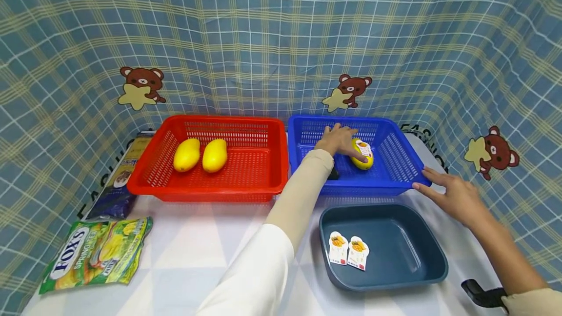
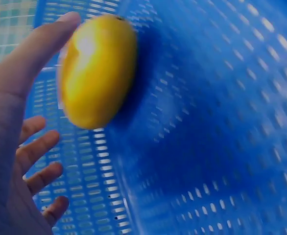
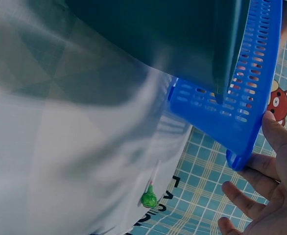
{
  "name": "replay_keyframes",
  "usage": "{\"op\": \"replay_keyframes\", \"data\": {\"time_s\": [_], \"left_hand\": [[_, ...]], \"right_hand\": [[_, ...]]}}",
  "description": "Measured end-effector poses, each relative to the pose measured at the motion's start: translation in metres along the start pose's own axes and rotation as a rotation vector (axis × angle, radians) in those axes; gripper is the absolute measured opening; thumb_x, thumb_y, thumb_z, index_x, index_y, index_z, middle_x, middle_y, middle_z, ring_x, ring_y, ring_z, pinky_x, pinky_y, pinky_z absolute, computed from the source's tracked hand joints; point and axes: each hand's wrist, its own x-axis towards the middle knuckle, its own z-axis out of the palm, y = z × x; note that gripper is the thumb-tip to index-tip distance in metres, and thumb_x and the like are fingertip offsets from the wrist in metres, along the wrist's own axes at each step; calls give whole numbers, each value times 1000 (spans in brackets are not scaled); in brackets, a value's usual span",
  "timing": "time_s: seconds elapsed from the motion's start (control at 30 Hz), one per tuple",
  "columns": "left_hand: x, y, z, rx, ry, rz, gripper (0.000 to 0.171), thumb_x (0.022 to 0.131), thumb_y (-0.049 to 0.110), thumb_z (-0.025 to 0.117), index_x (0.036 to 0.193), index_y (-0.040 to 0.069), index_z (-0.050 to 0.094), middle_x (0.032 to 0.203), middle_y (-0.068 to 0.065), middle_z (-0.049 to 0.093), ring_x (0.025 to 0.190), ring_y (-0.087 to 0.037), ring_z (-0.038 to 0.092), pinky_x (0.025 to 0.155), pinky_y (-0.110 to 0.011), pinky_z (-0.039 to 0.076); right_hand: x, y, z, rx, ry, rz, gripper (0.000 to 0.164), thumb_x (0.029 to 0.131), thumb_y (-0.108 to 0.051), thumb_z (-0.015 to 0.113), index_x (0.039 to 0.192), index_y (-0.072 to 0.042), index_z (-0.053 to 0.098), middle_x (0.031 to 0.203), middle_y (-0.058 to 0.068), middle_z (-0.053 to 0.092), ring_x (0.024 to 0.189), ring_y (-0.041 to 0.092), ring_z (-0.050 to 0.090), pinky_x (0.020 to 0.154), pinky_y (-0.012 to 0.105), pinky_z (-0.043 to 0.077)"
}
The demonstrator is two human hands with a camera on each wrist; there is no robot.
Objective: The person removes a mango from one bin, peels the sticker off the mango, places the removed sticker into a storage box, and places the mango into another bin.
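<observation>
In the head view my left hand [image 1: 339,140] reaches into the blue basket [image 1: 412,152], beside a yellow mango [image 1: 366,161] with a white fruit label on top. In the left wrist view its thumb lies against or just over the mango [image 2: 99,73]; the other fingers are spread and hold nothing. My right hand [image 1: 456,196] pinches the basket's near right corner between thumb and forefinger. Its other fingers stand apart in the right wrist view. Two similar labels [image 1: 357,252] lie in a dark teal tray [image 1: 399,243] in front of the basket.
Left of the blue basket stands a red basket [image 1: 246,172] with two unlabelled yellow mangoes [image 1: 215,155]. A green candy bag [image 1: 98,255] and a dark packet [image 1: 120,177] lie at the left. Plaid cloth [image 1: 246,38] walls in the back and sides.
</observation>
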Motion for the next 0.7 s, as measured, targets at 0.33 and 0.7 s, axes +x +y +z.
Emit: {"op": "replay_keyframes", "data": {"time_s": [0.33,0.7], "left_hand": [[-5,16,8,100,-42,-13,113,67,84,66,159,30,28,158,11,35,144,-18,24,117,-46,20],[0,34,10,147,-54,-46,94,68,67,81,148,30,47,143,7,49,134,-22,34,111,-48,24]], "right_hand": [[-5,1,5,22,19,-3,69,94,-46,68,139,5,53,139,33,49,118,64,44,81,76,39],[-4,-1,2,18,31,-20,68,94,-45,68,139,4,54,139,30,50,112,60,51,64,52,48]]}}
